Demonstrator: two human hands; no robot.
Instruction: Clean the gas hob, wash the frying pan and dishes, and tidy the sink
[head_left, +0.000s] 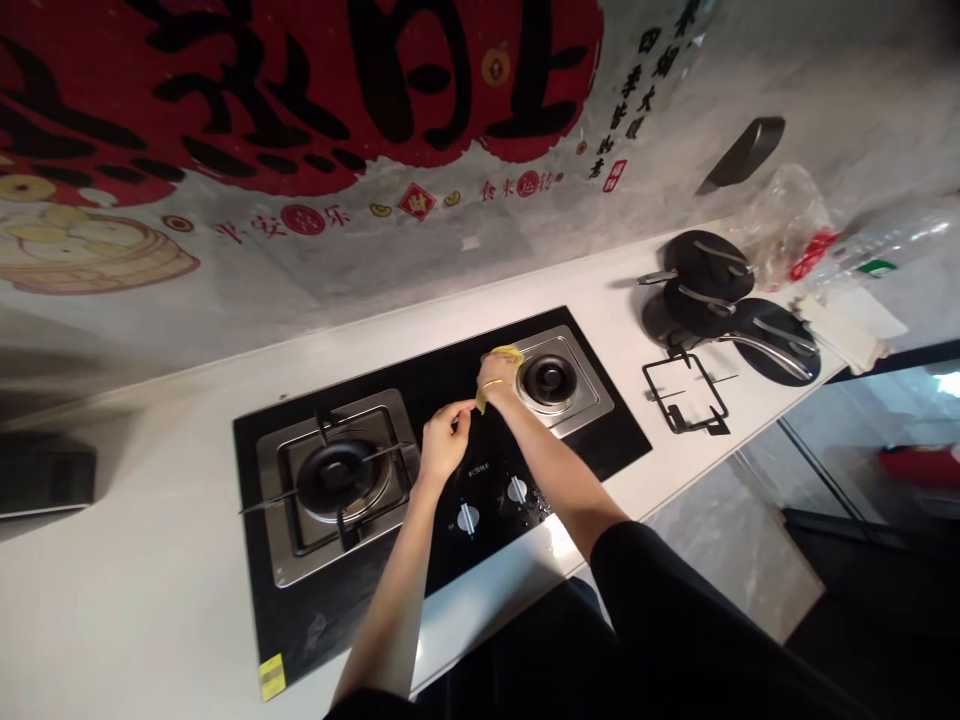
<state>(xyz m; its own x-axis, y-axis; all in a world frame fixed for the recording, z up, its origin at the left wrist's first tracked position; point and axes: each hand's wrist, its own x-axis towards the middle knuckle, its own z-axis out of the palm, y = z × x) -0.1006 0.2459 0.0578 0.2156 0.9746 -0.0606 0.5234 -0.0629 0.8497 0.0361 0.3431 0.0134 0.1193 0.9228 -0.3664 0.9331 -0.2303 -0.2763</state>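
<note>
My right hand [498, 371] is closed on a yellow cloth [481, 400], pressing it against the steel plate of the right burner [550, 378]. Part of the cloth sticks out above the knuckles and another part hangs below the wrist, where a thin gold bracelet shows. Beside it, my left hand [447, 437] is held over the black glass cooktop [450, 385], its thumb apart from the stretched forefinger. That fingertip reaches the lower edge of the cloth; whether it touches I cannot tell. Two control knobs [468, 518] lie below my hands, with water drops near the right one.
The left burner [337, 478] has its pan support on. Another pan support [685, 392] lies on the white counter [150, 590] to the right. Behind it are black pots with lids [709, 265], a lid with a handle [776, 340], a plastic bag [787, 225] and a clear bottle [892, 240].
</note>
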